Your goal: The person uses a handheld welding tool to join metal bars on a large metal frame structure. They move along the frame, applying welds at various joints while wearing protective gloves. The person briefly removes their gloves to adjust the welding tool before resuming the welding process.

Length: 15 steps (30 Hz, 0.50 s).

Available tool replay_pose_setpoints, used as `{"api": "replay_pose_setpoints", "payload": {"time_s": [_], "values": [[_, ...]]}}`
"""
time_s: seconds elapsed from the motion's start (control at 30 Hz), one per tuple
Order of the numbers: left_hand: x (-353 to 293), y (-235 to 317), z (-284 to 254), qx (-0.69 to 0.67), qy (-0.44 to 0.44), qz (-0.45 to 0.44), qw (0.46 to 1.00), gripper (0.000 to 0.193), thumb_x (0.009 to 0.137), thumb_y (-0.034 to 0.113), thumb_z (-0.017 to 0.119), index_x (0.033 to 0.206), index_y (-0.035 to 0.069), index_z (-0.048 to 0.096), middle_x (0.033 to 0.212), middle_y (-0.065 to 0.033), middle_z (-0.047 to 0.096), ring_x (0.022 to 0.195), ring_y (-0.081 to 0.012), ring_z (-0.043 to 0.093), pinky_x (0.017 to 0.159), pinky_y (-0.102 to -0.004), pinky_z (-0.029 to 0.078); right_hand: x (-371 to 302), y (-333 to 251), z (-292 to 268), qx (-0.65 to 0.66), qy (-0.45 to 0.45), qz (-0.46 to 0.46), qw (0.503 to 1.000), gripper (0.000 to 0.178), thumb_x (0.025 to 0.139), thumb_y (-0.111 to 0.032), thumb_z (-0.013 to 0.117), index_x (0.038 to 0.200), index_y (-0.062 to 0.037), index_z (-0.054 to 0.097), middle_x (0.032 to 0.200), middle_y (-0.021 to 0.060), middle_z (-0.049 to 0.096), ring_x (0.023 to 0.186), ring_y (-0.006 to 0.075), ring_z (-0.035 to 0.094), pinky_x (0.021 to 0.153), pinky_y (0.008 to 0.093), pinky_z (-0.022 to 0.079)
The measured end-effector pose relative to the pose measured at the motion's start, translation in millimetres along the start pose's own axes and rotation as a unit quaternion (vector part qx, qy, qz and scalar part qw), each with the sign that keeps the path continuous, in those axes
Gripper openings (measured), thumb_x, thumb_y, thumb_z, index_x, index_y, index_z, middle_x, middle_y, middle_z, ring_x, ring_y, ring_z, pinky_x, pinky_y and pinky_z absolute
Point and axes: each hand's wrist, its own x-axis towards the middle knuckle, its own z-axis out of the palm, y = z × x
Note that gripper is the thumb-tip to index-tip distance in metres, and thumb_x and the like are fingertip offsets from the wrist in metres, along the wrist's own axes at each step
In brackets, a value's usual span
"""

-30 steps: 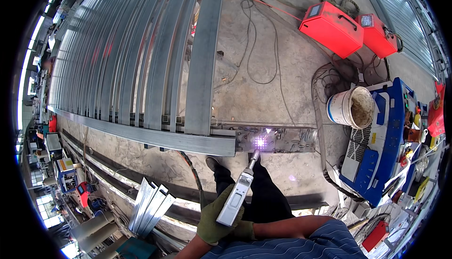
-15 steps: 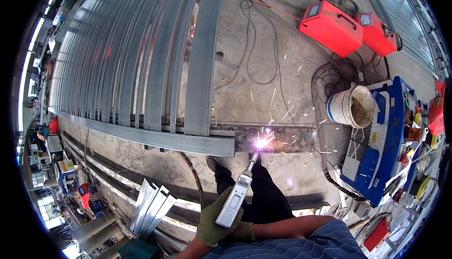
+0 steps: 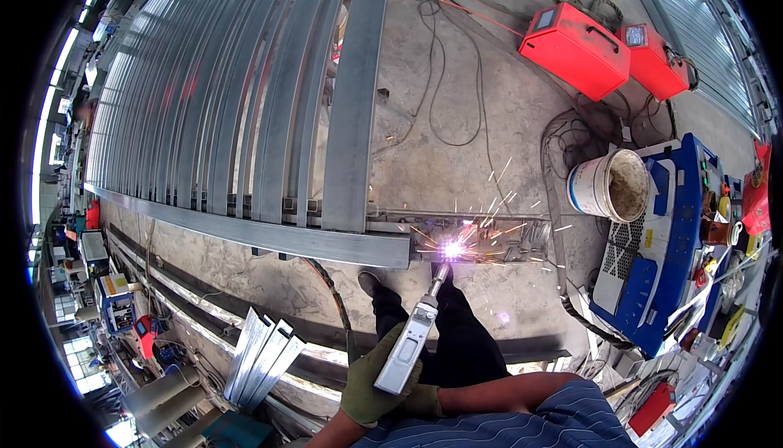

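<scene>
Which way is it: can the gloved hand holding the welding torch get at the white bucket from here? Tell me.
Probably not. The gloved hand is wrapped around the welding torch, so it is occupied, and the white bucket stands well off to the right past the sparks.

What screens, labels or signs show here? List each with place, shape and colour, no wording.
Screen: small pale rectangle on the top of the nearer red welding machine, upper right.
Screen: small pale square on the farther red machine, right beside the first.
Label: small yellow patch on the blue and white machine, right side.
Band: blue stripe round the white bucket, beside the blue machine.
</scene>
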Motion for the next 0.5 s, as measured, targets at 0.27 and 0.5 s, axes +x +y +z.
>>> {"api": "replay_pose_setpoints", "payload": {"time_s": [0.27, 0.5], "values": [[-3, -1, -1, -0.007, 0.000, 0.003, 1.000, 0.071, 0.094, 0.020, 0.087, 0.157, 0.004, 0.059, 0.117, -0.0179, 0.082, 0.102, -0.0301, 0.083, 0.088, -0.0397, 0.066, -2, -5, 1, 0.004, 0.006, -0.010, 1.000, 0.053, 0.110, -0.031, 0.063, 0.156, -0.0055, 0.057, 0.159, 0.0212, 0.058, 0.151, 0.0344, 0.052, 0.130, 0.0449, 0.039], [-6, -4, -2, -0.003, -0.003, 0.006, 1.000, 0.070, 0.094, 0.021, 0.086, 0.157, 0.005, 0.059, 0.123, -0.0190, 0.081, 0.105, -0.0323, 0.082, 0.090, -0.0411, 0.066, 1, 10, 10, -0.042, 0.016, -0.060, 0.997, 0.046, 0.112, -0.028, 0.059, 0.152, -0.0062, 0.063, 0.156, 0.0217, 0.062, 0.148, 0.0340, 0.056, 0.129, 0.0449, 0.040]]}}
